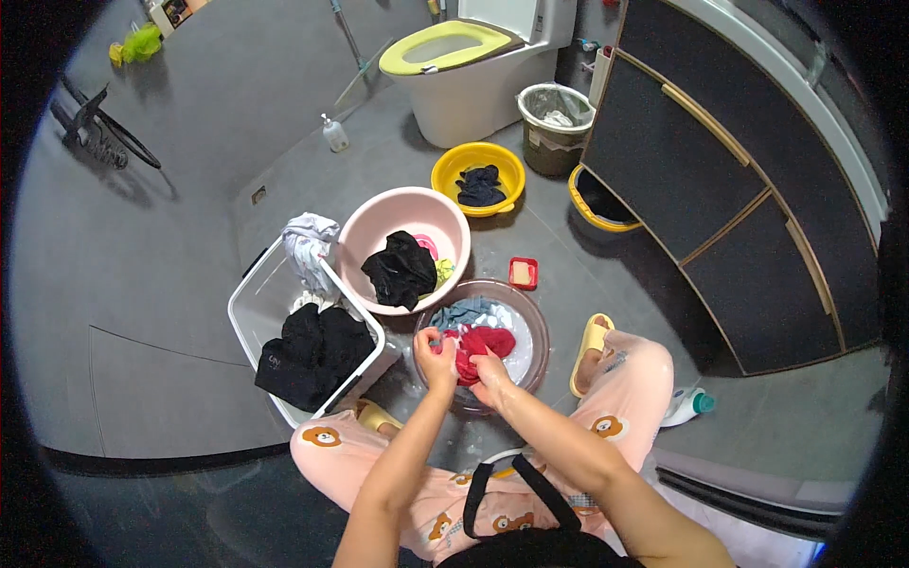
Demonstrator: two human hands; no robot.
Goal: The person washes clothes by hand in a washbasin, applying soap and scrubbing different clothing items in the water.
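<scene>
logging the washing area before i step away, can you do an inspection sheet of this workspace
Surface: grey tiled floor, with wet-looking spots near the work.
Job's things: crumpled red cloth held over a round brownish plastic basin containing suds and blue-grey fabric.
Clutter: round pink plastic basin and round yellow plastic basin, both holding dark cloth; white-rimmed rectangular basket of clothes; small red soap dish with a pale bar.
Hands: left hand and right hand both grip the cloth.
Cables: none certain; a dark coiled fitting at the left is unclear.
Surroundings: white toilet with yellow seat; dark wood-trimmed cabinet.
</scene>
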